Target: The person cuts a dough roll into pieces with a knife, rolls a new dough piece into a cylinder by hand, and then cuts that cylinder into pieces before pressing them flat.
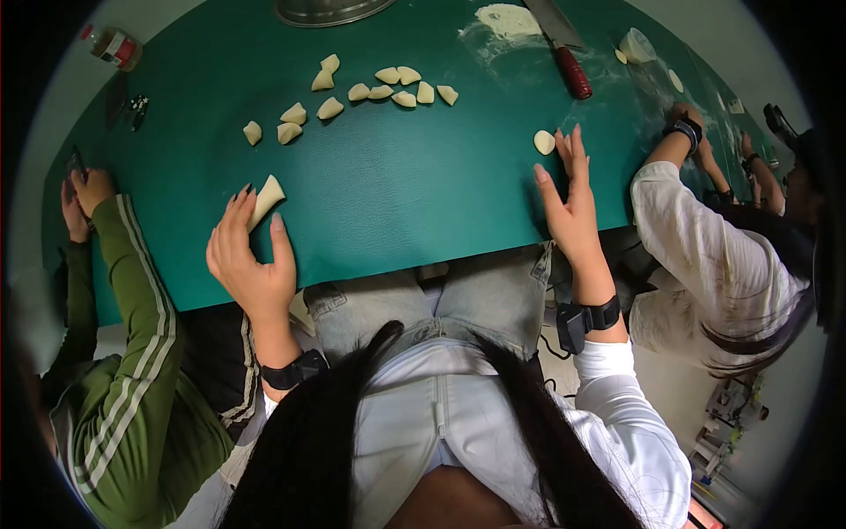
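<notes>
Head view: open left fingers (pixel 234 210) partly hide a dough wedge (pixel 268 196); right fingers (pixel 578 152) spread.

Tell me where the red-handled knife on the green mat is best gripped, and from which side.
The knife lies flat, its blade pointing away and its red handle toward the person. Best to close around the handle from the near side, probably with the right hand, which is nearest.
</notes>
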Available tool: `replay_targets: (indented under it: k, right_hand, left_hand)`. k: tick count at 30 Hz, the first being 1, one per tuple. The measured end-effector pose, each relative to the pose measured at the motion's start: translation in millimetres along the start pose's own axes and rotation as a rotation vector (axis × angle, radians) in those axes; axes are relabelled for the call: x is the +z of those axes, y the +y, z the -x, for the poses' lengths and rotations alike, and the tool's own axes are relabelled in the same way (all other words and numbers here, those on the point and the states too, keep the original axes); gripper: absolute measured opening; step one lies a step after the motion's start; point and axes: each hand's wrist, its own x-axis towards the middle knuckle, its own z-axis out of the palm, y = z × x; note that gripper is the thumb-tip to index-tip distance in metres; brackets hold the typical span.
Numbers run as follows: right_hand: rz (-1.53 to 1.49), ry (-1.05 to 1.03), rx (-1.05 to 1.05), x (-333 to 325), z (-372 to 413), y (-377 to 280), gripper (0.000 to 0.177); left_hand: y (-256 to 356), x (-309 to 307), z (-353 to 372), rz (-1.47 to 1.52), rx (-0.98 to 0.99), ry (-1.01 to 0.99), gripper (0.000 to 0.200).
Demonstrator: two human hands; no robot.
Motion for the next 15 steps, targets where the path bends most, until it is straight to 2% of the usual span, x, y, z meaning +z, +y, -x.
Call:
replay_targets:
  k: [1, 4, 7, 13, 15]
  right_hand:
    - [-0.097, 0.029, 0.034, 1.5, -0.8, 2.2, 0.079]
    - [0.027, 0.031, -0.031, 2.6, 0.0, 5.5, 0.080]
    - [0.016, 0.029, -0.039, 2.5, -0.2, 3.3, 0.077]
    - [0.355, -0.049, -0.162, 0.0, 2.3, -5.4, 0.074]
    - [0.275, -0.042, -0.142, -6.4, -0.6, -11.8, 0.075]
  left_hand:
    - [0.1, -0.1, -0.2, -0.001, 0.000, 0.000, 0.032]
    - [1.1, 0.1, -0.6, -0.002, -0.003, 0.000, 0.032]
    - [1.4, 0.1, -0.6, -0.005, -0.006, -0.004, 0.032]
    - [1.4, 0.3, -0.9, -0.004, -0.008, -0.004, 0.032]
    - [1.5, 0.1, -1.0, -0.003, -0.008, -0.005, 0.032]
